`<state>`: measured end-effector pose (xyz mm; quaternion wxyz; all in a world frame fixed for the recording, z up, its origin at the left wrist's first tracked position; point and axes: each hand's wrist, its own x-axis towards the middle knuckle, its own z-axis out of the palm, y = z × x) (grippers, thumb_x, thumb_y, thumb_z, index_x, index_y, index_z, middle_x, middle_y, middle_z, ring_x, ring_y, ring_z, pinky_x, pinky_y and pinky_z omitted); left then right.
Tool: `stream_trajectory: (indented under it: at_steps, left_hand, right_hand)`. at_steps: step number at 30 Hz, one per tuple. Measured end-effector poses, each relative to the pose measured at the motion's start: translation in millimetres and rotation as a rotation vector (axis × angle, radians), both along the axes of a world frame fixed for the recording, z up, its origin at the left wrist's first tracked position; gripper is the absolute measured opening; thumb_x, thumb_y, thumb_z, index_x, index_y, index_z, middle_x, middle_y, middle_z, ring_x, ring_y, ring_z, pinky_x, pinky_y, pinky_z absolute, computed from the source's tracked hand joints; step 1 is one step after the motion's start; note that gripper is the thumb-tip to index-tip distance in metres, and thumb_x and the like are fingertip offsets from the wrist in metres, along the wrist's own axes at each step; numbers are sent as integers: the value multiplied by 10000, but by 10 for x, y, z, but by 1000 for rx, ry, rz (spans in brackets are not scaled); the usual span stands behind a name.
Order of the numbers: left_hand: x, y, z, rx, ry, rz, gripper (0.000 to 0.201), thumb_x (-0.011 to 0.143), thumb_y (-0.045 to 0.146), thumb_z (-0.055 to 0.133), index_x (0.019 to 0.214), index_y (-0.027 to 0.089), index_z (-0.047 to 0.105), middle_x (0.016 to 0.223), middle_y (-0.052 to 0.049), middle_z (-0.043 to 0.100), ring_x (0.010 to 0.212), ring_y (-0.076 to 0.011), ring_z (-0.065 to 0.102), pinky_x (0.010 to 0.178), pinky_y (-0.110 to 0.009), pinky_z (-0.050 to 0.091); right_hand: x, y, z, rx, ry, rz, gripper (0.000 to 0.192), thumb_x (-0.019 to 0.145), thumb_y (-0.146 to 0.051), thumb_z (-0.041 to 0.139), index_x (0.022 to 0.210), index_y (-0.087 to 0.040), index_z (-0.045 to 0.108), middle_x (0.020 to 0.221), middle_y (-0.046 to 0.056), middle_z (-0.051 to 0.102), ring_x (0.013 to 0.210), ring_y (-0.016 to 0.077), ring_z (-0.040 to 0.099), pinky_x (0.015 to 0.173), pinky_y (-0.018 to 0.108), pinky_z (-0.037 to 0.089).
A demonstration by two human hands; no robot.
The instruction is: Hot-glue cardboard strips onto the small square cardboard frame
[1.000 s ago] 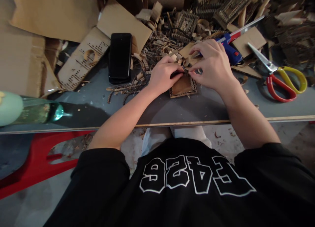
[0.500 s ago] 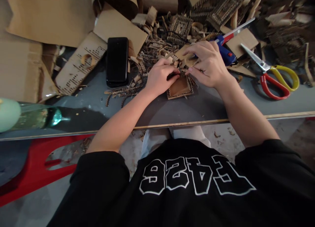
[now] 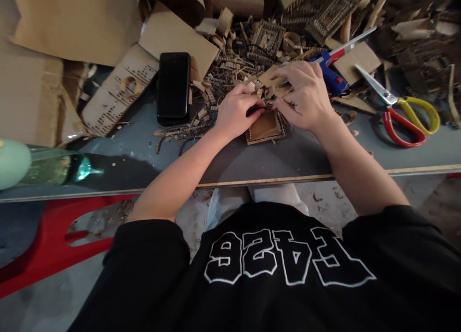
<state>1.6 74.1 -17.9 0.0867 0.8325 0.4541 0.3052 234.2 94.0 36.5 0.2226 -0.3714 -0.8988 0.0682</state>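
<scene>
A small square cardboard tray [image 3: 265,127] with corrugated strip walls lies on the grey table in front of me. My left hand [image 3: 240,108] is closed at its far left edge, thumb and fingertips pinched on the wall. My right hand [image 3: 304,95] is at the far right corner, thumb and index finger pressed together there while the other fingers arch above. What the right fingertips pinch is too small and covered to make out. Cardboard scraps lie just beyond both hands.
A black phone [image 3: 173,88] lies left of my hands. To the right are a blue glue gun [image 3: 334,79] and scissors [image 3: 403,111] with red and yellow handles. A green bottle [image 3: 46,168] lies at the left. Cardboard sheets [image 3: 75,24] and corrugated scraps [image 3: 266,39] cover the back.
The camera view has shifted slightly. Both hands keep nearly the same place at the tray's far edge, with the right fingertips moved only a little.
</scene>
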Motion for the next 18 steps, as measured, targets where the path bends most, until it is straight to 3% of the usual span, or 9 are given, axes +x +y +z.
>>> stream_trajectory:
  at_steps: [6,12,18]
  left_hand:
    - [13,-8,26,-40,-8,3,144,998,264,719,1102,189,782,1045,-81,795,1217,-315,704,1104,-499,582]
    - [16,-18,55,-48,-18,4,154,989,260,728,1115,196,788,1028,-68,801,1193,-297,709,1100,-464,573]
    - [35,-56,71,-60,-27,59,146,959,242,759,1095,212,803,1025,-43,819,1141,-270,744,1054,-412,592]
  right_hand:
    - [-3,-11,-6,67,-38,-3,368,1028,-457,487,1139,-357,823,1378,63,723,1389,402,543,1145,654,443]
    - [-50,-5,-54,34,-40,26,303,1011,-441,536,1019,-305,807,1477,65,674,1406,406,546,1172,615,459]
    - [-50,-7,-93,91,33,4,394,1062,-471,456,1092,-305,812,1367,84,724,1352,384,587,1139,629,474]
